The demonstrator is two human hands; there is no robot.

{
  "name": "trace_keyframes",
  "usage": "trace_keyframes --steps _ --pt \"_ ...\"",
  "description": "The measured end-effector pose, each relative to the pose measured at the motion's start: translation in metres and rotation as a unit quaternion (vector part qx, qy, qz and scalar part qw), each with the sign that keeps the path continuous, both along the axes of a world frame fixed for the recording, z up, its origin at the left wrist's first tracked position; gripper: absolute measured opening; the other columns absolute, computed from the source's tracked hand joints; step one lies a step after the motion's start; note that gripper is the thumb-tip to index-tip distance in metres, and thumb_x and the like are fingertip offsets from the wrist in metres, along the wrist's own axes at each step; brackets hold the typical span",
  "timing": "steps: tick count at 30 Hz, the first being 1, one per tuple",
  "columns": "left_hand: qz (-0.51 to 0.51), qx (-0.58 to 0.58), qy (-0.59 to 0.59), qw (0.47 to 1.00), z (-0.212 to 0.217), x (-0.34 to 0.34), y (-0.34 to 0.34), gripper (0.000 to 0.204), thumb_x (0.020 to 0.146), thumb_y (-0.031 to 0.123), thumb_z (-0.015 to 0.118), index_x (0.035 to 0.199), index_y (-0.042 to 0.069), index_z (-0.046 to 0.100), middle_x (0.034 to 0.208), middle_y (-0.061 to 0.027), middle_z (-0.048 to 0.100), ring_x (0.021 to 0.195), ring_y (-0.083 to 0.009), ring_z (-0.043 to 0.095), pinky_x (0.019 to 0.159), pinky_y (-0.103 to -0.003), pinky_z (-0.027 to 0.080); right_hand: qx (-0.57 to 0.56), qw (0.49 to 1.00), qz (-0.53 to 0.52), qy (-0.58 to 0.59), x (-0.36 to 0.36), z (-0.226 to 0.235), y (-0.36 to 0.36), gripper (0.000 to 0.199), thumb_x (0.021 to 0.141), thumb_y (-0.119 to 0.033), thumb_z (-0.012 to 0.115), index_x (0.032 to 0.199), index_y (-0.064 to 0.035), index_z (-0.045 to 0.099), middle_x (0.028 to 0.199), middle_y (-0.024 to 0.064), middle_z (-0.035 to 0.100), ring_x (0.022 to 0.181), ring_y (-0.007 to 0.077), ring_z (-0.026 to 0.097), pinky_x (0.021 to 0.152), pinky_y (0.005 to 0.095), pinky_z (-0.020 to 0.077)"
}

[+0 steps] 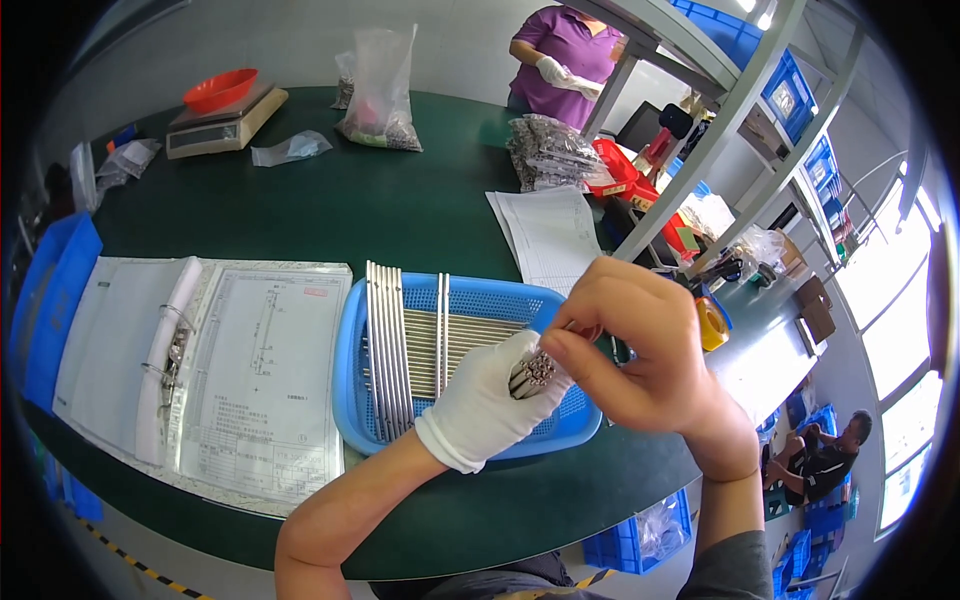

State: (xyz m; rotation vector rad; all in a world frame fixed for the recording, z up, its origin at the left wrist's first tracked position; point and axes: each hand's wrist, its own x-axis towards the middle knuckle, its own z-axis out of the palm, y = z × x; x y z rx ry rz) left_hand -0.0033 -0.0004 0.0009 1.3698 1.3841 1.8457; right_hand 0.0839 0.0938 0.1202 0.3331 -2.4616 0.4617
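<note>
My left hand (488, 408), in a white glove, is closed around a bundle of thin metal rods (533, 376), with their round ends pointing up toward me. Just above those ends, my bare right hand (645, 335) has thumb and forefinger pinched together. What the pinch holds, if anything, is too small and hidden to make out. Beneath both hands stands a blue plastic basket (347, 385). Inside it, several long silvery rods (388, 345) lie lengthwise on the left, and others run crosswise under them. My gloved hand covers part of the basket.
An open ring binder (265, 380) with a technical drawing lies left of the basket, beside a blue bin (60, 310). Loose papers (550, 235), bagged parts (555, 150) and a scale (225, 120) sit farther back. A person in purple (570, 60) stands across the table.
</note>
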Motion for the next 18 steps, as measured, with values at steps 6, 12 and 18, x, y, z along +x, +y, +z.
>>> trace_keyframes --steps 6,12,18 --pt "-0.017 0.036 -0.028 0.999 -0.005 0.000 -0.001 0.024 0.082 0.011 0.065 0.102 0.002 0.056 0.079 -0.0076 0.060 0.069 -0.0164 0.059 0.066 -0.028 0.047 0.007 0.999 0.008 -0.050 -0.002 -0.007 0.002 0.007 0.073 -0.001 0.066 0.072 -0.0013 0.059 0.065 0.0068 0.053 0.057 0.0179 0.052 0.049 0.0275 0.0388" --pt "-0.018 0.016 0.005 1.000 -0.005 -0.002 0.000 0.037 0.079 0.009 0.065 0.114 0.003 0.055 0.095 -0.0114 0.064 0.085 -0.0207 0.063 0.075 -0.030 0.049 -0.014 0.998 0.007 -0.064 -0.002 -0.011 0.001 0.006 0.074 0.000 0.065 0.073 -0.0006 0.059 0.067 0.0078 0.054 0.057 0.0188 0.053 0.050 0.0285 0.0409" --pt "-0.018 0.031 -0.019 0.999 -0.008 -0.001 0.001 0.033 0.079 0.009 0.065 0.110 0.002 0.057 0.093 -0.0108 0.063 0.082 -0.0196 0.062 0.074 -0.029 0.048 -0.001 0.998 0.007 -0.065 -0.001 -0.009 0.004 0.006 0.074 -0.001 0.066 0.075 -0.0011 0.060 0.067 0.0079 0.054 0.058 0.0202 0.053 0.050 0.0293 0.0412"
